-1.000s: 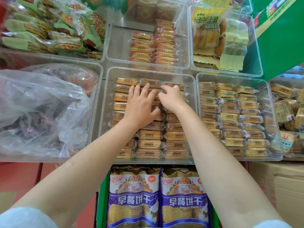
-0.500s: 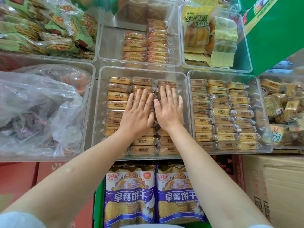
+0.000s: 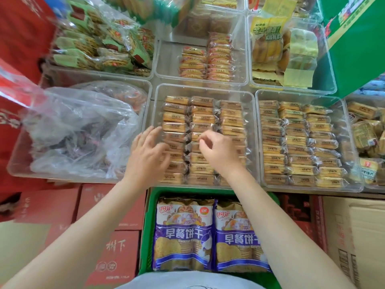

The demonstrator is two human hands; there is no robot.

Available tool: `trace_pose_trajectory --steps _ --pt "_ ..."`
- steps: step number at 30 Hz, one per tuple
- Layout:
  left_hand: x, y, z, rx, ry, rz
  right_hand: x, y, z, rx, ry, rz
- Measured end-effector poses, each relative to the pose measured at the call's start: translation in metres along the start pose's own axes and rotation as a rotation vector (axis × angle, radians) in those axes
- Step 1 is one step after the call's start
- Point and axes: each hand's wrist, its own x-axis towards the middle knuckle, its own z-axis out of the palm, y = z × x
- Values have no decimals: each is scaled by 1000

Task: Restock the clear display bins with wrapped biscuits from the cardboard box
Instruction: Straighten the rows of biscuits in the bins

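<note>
Both hands have drawn back from pressing the wrapped biscuits [image 3: 205, 118] flat.
Left hand [image 3: 146, 154] spread and empty, right hand [image 3: 218, 152] loosely curled, empty; next, level the centre bin [image 3: 203, 88] rows gently.

Bright even daylight; glare on clear bin [image 3: 205, 88] walls; motion blur top-left; wide-angle edge bending.

Clear display bins [image 3: 255, 113] sit edge to edge on the surface, which is almost wholly hidden beneath them. Below its front edge stand red cartons [image 3: 116, 207], a green crate [image 3: 146, 230] and a cardboard box [image 3: 354, 236].
</note>
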Motion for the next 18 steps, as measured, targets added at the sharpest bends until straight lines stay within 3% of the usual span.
trace_pose_trajectory --steps 2,4,10,15,18 --pt "-16 -5 1 16 -49 16 -6 -15 13 -100 -242 16" --pt "-26 -5 -1 17 -70 -4 -11 -25 23 -196 -322 65" --pt "-33 -9 -3 167 -2 -102 -23 -33 30 -372 -287 154" --pt "-26 -3 -6 284 -166 -147 -29 -34 41 -392 -234 218" --pt "-26 1 -4 223 -217 -203 -30 -33 41 -372 -224 256"
